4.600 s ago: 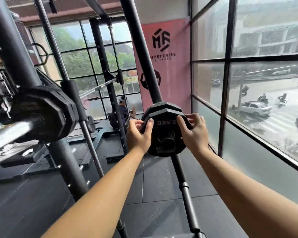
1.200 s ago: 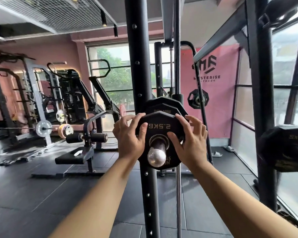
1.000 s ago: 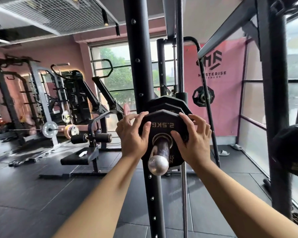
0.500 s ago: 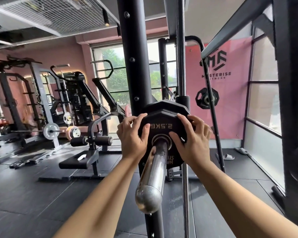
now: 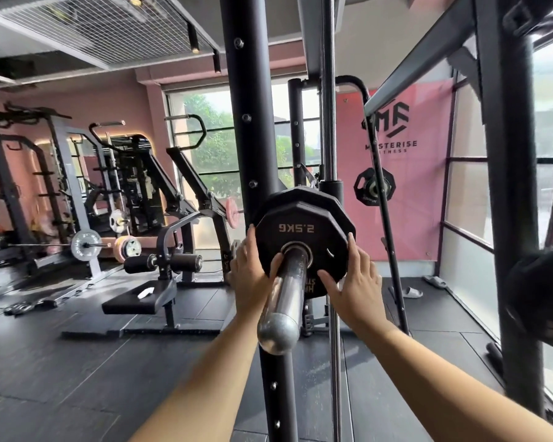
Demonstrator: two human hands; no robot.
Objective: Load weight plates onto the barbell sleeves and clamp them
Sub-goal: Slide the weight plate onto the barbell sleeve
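Head view, and your 2.5 kg plate (image 5: 296, 229) is on the barbell sleeve (image 5: 284, 301), riding at the far inner end of it with its lettering upside down to you. It sits up against a larger black plate (image 5: 289, 194) just behind. The chrome sleeve runs back toward you from the plate's hole, and its rounded free end hangs bare between your forearms. Your left hand (image 5: 253, 272) is on the plate's left rim: fingers straight and close together, pointing up along the edge, thumb laid on the face just beside the sleeve. Your right hand (image 5: 356, 282) mirrors it on the lower right of the face, fingers spread apart and flat against the plate, thumb angled in toward the sleeve. Neither hand is wrapped round anything. Right behind the plates stands the black rack upright (image 5: 253, 122), with a chrome guide rod (image 5: 328, 90) just to its right. Further back a pink banner (image 5: 422, 202) hangs on the wall with a small plate (image 5: 374, 186) stored in front of it. A padded bench (image 5: 138, 303) sits on the floor to the left.
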